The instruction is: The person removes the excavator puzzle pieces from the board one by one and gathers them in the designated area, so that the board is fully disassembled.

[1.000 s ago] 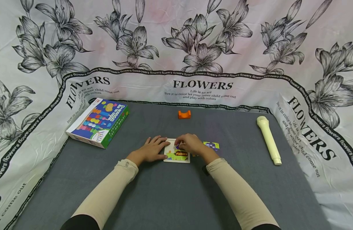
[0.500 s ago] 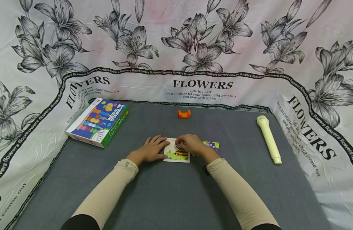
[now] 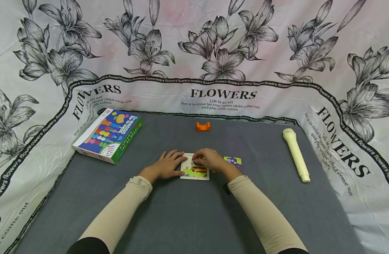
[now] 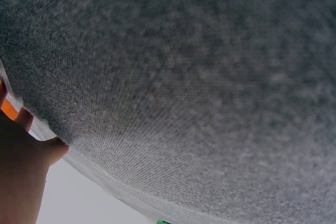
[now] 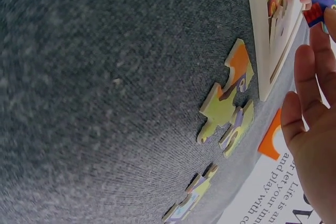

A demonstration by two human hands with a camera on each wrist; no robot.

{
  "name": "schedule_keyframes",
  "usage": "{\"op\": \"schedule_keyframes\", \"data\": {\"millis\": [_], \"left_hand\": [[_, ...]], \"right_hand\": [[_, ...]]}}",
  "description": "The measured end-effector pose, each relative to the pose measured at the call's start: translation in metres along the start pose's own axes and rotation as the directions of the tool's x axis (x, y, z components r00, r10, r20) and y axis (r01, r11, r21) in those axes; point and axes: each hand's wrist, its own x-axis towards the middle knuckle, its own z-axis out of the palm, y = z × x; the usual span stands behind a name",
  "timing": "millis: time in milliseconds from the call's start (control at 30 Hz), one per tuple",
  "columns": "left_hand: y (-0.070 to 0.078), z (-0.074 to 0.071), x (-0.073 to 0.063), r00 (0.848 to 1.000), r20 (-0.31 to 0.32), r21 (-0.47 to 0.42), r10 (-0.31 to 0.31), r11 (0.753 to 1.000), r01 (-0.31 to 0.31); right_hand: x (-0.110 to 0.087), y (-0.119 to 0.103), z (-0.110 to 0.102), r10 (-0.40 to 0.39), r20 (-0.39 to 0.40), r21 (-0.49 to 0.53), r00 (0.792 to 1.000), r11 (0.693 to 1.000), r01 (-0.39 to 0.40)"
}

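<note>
A cream puzzle tray (image 3: 188, 163), partly filled with a brown and green picture, lies at the middle of the table. My left hand (image 3: 166, 165) rests at its left edge with fingers spread; the left wrist view catches only part of that hand (image 4: 23, 166). Over the tray's upper right, my right hand (image 3: 210, 158) pinches a puzzle piece (image 5: 316, 14) coloured blue and red between thumb and fingertips. In the right wrist view, the piece overlaps the tray's unfilled part. Several loose puzzle pieces (image 5: 218, 109) lie on the cloth beside the tray, partly hidden by the right hand in the head view.
Behind the tray sits an orange curved block (image 3: 203, 126). At the back left is a colourful game box (image 3: 109, 135). A pale yellow stick-shaped object with a wider end (image 3: 296, 155) lies to the right. A flower-printed cloth (image 3: 223, 102) rises around the grey table (image 3: 181, 215).
The right fingers shift slightly over the tray and the pinched puzzle piece changes its tilt. The left hand stays in place on the tray's edge.
</note>
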Motion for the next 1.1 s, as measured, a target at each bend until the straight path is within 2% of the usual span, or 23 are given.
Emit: {"op": "schedule_keyframes", "data": {"millis": [200, 500, 700, 833, 1100], "left_hand": [[0.001, -0.001, 0.0, 1.0, 0.007, -0.006, 0.0, 1.0, 0.0], [0.003, 0.003, 0.004, 1.0, 0.005, -0.002, 0.013, 1.0, -0.013], [0.003, 0.003, 0.003, 1.0, -0.01, 0.005, 0.011, 1.0, -0.011], [0.003, 0.003, 0.002, 1.0, -0.018, 0.006, 0.014, 1.0, -0.014], [0.003, 0.002, 0.001, 0.999, -0.031, -0.002, 0.017, 1.0, -0.017]], "right_hand": [[-0.002, 0.001, -0.003, 0.012, 0.011, 0.064, 1.0, 0.998, -0.013], [-0.017, 0.013, -0.017, 0.023, 0.024, 0.076, 0.999, 0.997, -0.025], [-0.034, 0.023, -0.037, 0.036, 0.023, 0.061, 0.999, 0.997, -0.037], [-0.048, 0.034, -0.047, 0.075, 0.026, 0.041, 0.997, 0.996, -0.076], [-0.067, 0.056, -0.054, 0.092, 0.053, -0.008, 0.994, 0.996, -0.092]]}}
